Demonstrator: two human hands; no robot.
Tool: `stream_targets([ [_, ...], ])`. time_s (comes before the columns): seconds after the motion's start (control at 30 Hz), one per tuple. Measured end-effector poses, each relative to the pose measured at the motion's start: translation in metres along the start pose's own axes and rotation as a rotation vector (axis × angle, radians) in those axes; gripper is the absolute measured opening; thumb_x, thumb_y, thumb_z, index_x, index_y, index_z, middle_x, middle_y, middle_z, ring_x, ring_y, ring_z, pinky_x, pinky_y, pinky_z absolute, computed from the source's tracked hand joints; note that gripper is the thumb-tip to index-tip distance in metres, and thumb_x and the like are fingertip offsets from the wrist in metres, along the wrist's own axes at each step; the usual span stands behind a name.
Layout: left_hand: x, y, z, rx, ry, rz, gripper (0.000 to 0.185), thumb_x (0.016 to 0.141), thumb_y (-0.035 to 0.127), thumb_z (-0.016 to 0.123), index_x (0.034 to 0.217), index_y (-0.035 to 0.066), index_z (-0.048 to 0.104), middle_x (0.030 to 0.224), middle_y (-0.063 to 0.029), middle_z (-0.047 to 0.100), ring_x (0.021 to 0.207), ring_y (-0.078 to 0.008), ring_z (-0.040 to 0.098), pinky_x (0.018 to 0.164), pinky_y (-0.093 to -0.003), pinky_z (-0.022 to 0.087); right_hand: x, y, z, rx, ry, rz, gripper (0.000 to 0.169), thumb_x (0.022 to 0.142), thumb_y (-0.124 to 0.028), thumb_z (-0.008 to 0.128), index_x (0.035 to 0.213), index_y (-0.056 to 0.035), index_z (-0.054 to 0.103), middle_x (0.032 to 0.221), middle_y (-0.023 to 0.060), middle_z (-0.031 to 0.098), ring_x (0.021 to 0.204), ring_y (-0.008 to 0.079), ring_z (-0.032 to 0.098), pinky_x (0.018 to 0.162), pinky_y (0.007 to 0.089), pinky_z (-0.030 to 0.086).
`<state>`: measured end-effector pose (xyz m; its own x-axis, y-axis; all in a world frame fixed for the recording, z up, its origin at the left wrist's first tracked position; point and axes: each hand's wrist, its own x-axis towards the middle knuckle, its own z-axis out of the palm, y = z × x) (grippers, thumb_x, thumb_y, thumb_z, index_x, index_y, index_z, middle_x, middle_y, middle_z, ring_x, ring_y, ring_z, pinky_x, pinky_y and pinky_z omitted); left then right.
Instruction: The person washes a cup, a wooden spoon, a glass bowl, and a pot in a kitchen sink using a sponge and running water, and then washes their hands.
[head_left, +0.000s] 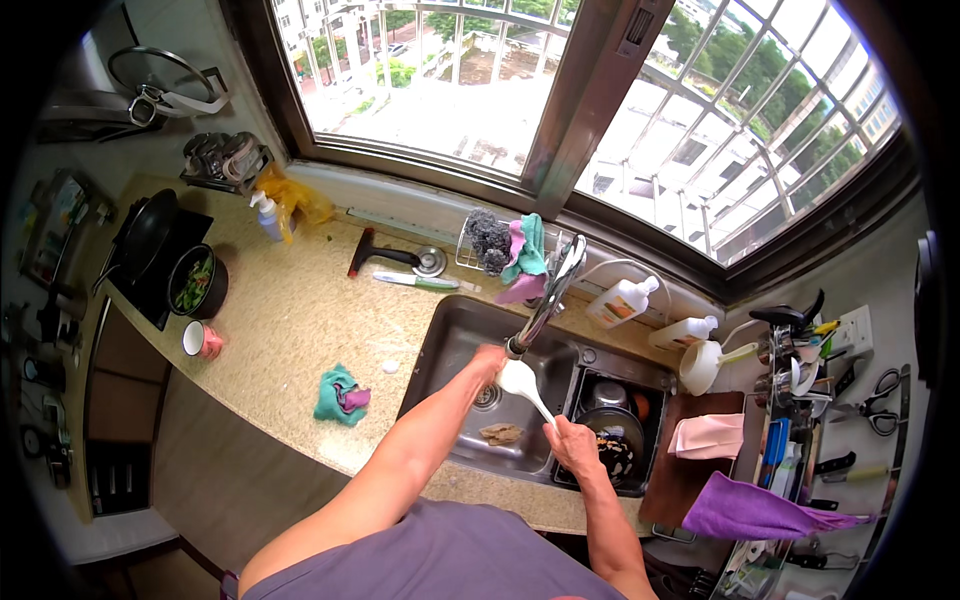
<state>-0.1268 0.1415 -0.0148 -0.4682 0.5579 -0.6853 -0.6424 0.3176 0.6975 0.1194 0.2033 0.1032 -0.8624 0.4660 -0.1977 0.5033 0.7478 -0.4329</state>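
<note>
My right hand (574, 448) grips the handle of a white ladle or serving spoon (519, 379) above the stainless steel sink (442, 341). The rounded head of the spoon lies under the spout of the chrome tap (551, 300). Beside that head and just below the spout is my left hand (491, 361); its fingers are mostly hidden, so I cannot tell whether they hold the spoon. A brown scrap, perhaps a sponge or cloth (501, 433), rests on the sink floor. The smaller basin to the right holds a pan or bowl with a glass lid (611, 435).
A green and purple cloth (341, 397), a pink cup (202, 340) and a black pot of greens (196, 281) stand left on the counter. Behind the sink are a sheathed knife (416, 280), a squeegee (382, 253) and white bottles (621, 301). A brown board (675, 465) lies right.
</note>
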Motion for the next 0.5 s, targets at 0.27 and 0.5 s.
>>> stream_targets([
  [0.27,-0.029,0.004,0.031,0.641,0.162,0.509,0.04,0.077,0.038,0.061,0.101,0.007,0.067,0.089,-0.0173,0.07,0.091,-0.0392,0.067,0.079,-0.048,0.052,0.015,-0.001,-0.002,-0.051,-0.003,0.159,0.028,0.081,-0.03,0.069,0.086,-0.0053,0.058,0.074,0.0213,0.064,0.075,0.043,0.063,0.066,0.0502,0.05],
  [0.5,-0.013,-0.023,0.031,0.429,0.282,0.227,0.064,0.081,0.007,0.054,0.142,0.002,0.035,0.106,-0.0294,0.063,0.103,-0.045,0.061,0.089,-0.0474,0.049,0.034,-0.014,0.016,-0.215,0.152,0.119,0.018,0.079,-0.019,0.068,0.088,-0.005,0.06,0.081,0.0189,0.065,0.075,0.0393,0.065,0.065,0.0478,0.051],
])
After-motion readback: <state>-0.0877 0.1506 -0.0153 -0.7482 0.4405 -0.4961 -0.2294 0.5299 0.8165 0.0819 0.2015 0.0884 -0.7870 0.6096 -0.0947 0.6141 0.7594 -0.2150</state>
